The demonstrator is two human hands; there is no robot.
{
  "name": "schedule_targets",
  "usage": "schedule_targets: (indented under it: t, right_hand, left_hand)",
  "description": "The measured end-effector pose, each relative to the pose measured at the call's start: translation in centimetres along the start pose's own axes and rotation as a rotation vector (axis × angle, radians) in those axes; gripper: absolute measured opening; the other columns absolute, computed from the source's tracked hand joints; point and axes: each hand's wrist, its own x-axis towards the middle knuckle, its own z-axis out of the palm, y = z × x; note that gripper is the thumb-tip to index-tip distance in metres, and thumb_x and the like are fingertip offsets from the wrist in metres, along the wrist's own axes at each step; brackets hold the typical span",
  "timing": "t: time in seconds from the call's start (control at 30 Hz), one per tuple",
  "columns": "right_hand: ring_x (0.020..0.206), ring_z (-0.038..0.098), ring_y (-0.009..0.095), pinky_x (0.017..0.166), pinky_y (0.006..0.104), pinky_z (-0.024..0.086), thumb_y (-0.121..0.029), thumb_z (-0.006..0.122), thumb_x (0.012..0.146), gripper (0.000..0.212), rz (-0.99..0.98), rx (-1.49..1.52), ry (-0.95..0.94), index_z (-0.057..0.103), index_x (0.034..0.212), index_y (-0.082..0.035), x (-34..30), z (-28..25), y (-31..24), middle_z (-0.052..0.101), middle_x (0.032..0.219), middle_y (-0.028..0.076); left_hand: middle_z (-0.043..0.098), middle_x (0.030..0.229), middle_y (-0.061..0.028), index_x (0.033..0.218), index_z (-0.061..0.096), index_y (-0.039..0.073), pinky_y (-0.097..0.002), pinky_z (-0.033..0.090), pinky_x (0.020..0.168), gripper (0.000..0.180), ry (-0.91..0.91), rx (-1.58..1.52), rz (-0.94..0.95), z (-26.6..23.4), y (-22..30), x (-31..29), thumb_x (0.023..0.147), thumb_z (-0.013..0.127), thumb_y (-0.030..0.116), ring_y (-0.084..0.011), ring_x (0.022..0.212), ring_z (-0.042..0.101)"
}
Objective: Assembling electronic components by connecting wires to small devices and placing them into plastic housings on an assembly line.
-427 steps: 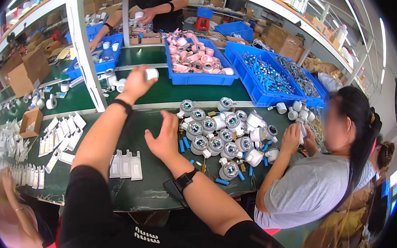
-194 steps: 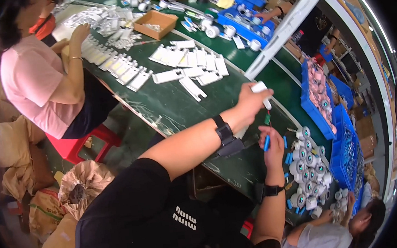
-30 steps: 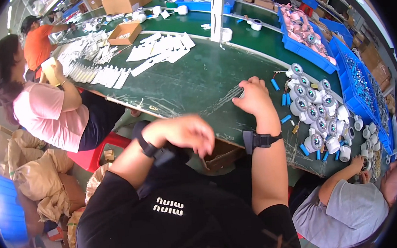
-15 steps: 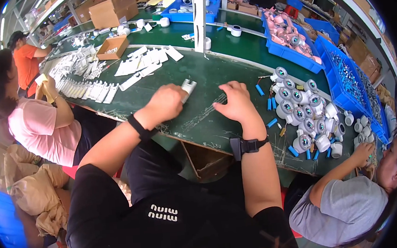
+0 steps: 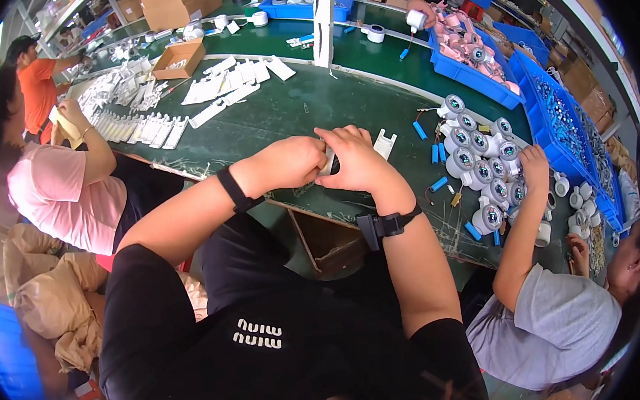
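My left hand is closed, low over the green bench near its front edge. My right hand meets it, with bent fingers reaching over its knuckles and the thumb below. Between them shows a sliver of something pale, mostly hidden by the fingers, so its kind cannot be told. Just past my right hand lies a white flat plastic part with a notched end. Farther left on the bench are loose white plastic parts and a row of similar white parts.
White round units with blue cylinders crowd the right, where a grey-sleeved co-worker's hand reaches in. Blue bins line the far right. A white post stands ahead. Across the bench, another person's hand holds a white unit.
My hands have come together from apart. A notched white part stuck out of my left hand before; one now lies beside my right hand. The grey-sleeved co-worker's hand has reached among the round units.
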Motion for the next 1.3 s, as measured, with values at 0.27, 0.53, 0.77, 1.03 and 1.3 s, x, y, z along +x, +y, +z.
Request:
schedule_targets:
  t: [0.27, 0.53, 0.77, 1.03, 1.3]
  right_hand:
    - [0.128, 0.058, 0.038, 0.117, 0.049, 0.037, -0.035, 0.096, 0.065, 0.109, 0.007, 0.034, 0.025, 0.049, 0.158, -0.001, -0.2, 0.0, 0.1, 0.069, 0.132, 0.019]
    - [0.125, 0.06, 0.038, 0.118, 0.049, 0.035, -0.034, 0.097, 0.066, 0.12, 0.038, 0.056, -0.015, 0.036, 0.165, -0.003, -0.2, -0.2, -0.4, 0.07, 0.129, 0.02]
    - [0.13, 0.058, 0.036, 0.116, 0.0503, 0.034, -0.038, 0.095, 0.068, 0.101, 0.158, -0.096, 0.012, 0.054, 0.155, -0.008, -0.6, -1.7, 0.4, 0.07, 0.133, 0.017]
    - [0.14, 0.052, 0.046, 0.117, 0.05, 0.044, -0.026, 0.092, 0.075, 0.059, 0.204, 0.059, 0.181, 0.073, 0.128, -0.01, -0.3, -4.8, 1.8, 0.049, 0.155, 0.025]
    - [0.143, 0.044, 0.057, 0.12, 0.0583, 0.039, -0.037, 0.084, 0.084, 0.093, 0.551, -0.463, 0.338, 0.042, 0.16, -0.005, 12.9, -8.7, 23.4, 0.032, 0.162, 0.04]
  left_hand:
    - [0.068, 0.07, -0.013, 0.07, 0.072, 0.006, -0.0487, 0.056, 0.065, 0.008, -0.111, 0.109, 0.075, -0.4, -0.1, 2.3, 0.074, 0.077, 0.011, -0.0359, 0.072, 0.069]
    - [0.072, 0.081, -0.015, 0.08, 0.073, 0.005, -0.0504, 0.055, 0.07, 0.007, -0.262, -0.007, 0.014, -0.3, -1.6, 2.5, 0.075, 0.074, 0.01, -0.0366, 0.079, 0.07]
    - [0.068, 0.084, -0.0124, 0.09, 0.061, 0.001, -0.0407, 0.055, 0.063, 0.007, 0.46, -0.755, -0.506, -3.4, -3.0, -0.6, 0.094, 0.061, 0.007, -0.0281, 0.07, 0.069]
    - [0.07, 0.088, -0.0079, 0.095, 0.064, 0.002, -0.0329, 0.06, 0.075, 0.03, -0.948, -1.642, -0.123, 12.0, 3.7, -8.1, 0.108, 0.062, 0.029, -0.0176, 0.085, 0.073]
    - [0.075, 0.115, -0.0129, 0.13, 0.065, 0.004, -0.0422, 0.059, 0.094, 0.034, 0.378, -0.525, 0.048, 23.2, 0.0, -0.8, 0.11, 0.056, 0.029, -0.0311, 0.106, 0.072]
